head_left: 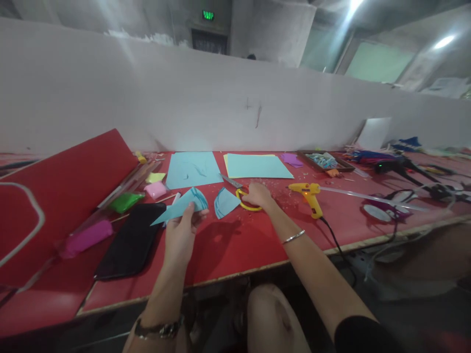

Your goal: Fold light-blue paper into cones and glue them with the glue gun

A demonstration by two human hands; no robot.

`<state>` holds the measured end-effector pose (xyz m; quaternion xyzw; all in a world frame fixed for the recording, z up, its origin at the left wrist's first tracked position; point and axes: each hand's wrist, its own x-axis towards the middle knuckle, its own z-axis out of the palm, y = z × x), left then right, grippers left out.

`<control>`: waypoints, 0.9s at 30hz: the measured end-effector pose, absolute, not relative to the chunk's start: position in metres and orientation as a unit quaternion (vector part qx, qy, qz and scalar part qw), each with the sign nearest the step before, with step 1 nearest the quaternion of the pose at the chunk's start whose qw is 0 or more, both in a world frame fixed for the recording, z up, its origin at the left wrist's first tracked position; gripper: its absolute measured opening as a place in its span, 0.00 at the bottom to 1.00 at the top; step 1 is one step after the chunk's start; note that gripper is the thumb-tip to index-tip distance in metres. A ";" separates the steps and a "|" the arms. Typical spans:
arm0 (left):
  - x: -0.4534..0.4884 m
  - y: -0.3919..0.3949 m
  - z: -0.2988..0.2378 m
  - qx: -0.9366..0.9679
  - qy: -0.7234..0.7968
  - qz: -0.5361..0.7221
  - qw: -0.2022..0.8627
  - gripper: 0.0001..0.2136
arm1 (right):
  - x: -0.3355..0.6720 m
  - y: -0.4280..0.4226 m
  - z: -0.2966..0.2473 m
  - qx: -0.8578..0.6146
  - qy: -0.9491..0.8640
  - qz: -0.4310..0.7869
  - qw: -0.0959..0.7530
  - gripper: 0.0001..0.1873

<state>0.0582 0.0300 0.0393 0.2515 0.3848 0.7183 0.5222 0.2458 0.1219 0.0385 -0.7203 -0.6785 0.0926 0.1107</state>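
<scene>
Between the thumb and fingers of my left hand is a pointed piece of light blue paper, with darker blue curved strokes along its wide end. It is raised over the table's front part. My right hand is closed at the yellow handles of a pair of scissors, whose blades point away to the left. Some of its fingers are hidden from view. Between the two hands lies a second fan-shaped blue paper piece with similar strokes. Behind them is a blue sheet with drawn lines.
Stacked blue and yellow sheets lie at the back. A yellow glue gun with a cord rests on the right. On the left are a black phone-like slab, clay packets and a red board. A tray stands behind.
</scene>
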 end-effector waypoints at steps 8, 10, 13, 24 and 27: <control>0.078 0.072 0.056 0.309 0.369 0.665 0.571 0.11 | 0.248 0.143 0.045 -0.669 -0.664 0.147 0.300 0.08; 0.089 0.092 0.056 0.308 0.363 0.658 0.583 0.10 | 0.241 0.150 0.046 -0.639 -0.657 0.174 0.359 0.09; 0.098 0.120 0.055 0.285 0.363 0.672 0.579 0.08 | 0.229 0.156 0.045 -0.588 -0.651 0.218 0.428 0.10; 0.097 0.165 0.104 0.282 0.266 0.749 0.537 0.08 | 0.218 0.140 0.028 -0.463 -0.683 0.259 0.502 0.17; 0.099 0.162 0.109 0.297 0.253 0.758 0.522 0.09 | 0.216 0.139 0.025 -0.479 -0.698 0.220 0.485 0.17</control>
